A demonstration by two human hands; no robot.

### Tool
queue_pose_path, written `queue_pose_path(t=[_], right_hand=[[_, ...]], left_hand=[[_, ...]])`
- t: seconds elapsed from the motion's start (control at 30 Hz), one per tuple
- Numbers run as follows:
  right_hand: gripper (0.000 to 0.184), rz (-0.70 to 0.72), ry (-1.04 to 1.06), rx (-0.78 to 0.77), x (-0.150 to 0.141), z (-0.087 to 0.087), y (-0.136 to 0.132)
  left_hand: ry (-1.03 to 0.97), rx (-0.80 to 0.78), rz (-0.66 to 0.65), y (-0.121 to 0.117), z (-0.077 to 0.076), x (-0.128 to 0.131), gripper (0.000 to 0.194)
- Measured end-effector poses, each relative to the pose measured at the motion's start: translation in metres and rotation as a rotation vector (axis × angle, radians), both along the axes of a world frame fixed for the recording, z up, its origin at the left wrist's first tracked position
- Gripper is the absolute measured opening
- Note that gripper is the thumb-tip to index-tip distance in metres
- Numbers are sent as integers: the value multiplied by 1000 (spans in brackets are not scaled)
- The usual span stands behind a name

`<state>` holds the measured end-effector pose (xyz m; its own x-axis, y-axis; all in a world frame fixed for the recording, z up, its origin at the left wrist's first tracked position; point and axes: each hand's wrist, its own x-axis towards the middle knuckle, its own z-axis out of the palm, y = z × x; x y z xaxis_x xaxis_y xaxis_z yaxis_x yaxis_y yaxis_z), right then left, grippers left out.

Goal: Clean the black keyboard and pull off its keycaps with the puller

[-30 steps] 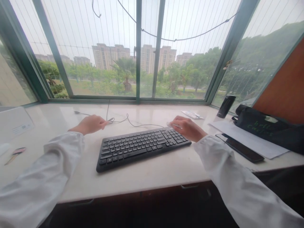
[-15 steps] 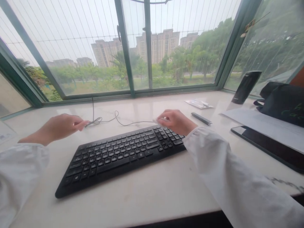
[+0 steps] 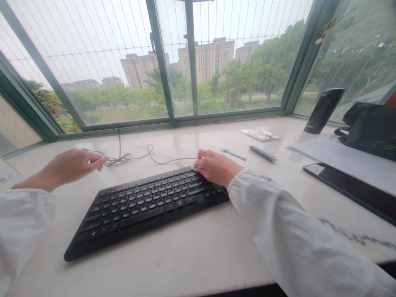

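A black keyboard (image 3: pixel 145 206) lies at a slant on the white counter. Its thin grey cable (image 3: pixel 150 150) runs behind it to a bundled coil on the left. My left hand (image 3: pixel 72 167) is closed at the near end of that coil, thumb and finger pinching the cable. Over the number-pad end of the keyboard, my right hand (image 3: pixel 218 167) has its fingers pressed together on a small white wipe (image 3: pixel 194 167). Most of the wipe is hidden under the fingers, which rest at the keyboard's top row.
Right of my right hand lie a thin blue stick (image 3: pixel 234 154), a dark pen-like tool (image 3: pixel 262 154) and a clear packet (image 3: pixel 260 134). Farther right are a phone (image 3: pixel 346 189), paper sheets (image 3: pixel 337 159), a black cylinder (image 3: pixel 324 110) and a black bag (image 3: pixel 371 130). Windows (image 3: pixel 171 82) border the back.
My right hand has moved left and slightly down onto the keyboard's top row, uncovering the blue stick. The left hand and keyboard sit slightly farther left in view.
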<state>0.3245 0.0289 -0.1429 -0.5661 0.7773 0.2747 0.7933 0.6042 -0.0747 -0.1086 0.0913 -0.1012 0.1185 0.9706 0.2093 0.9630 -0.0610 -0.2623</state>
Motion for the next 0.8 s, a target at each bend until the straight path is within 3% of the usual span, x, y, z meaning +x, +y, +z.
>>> queue_pose_path(t=[0.23, 0.47, 0.8], right_hand=[[23, -69, -188, -2, -7, 8, -6], [21, 98, -311, 22, -4, 20, -12], [16, 176, -283, -75, 3, 29, -18]], left_hand=[[-20, -1, 9, -2, 1, -1, 50], [-11, 7, -20, -3, 2, 2, 52], [-33, 4, -24, -4, 2, 4, 49]])
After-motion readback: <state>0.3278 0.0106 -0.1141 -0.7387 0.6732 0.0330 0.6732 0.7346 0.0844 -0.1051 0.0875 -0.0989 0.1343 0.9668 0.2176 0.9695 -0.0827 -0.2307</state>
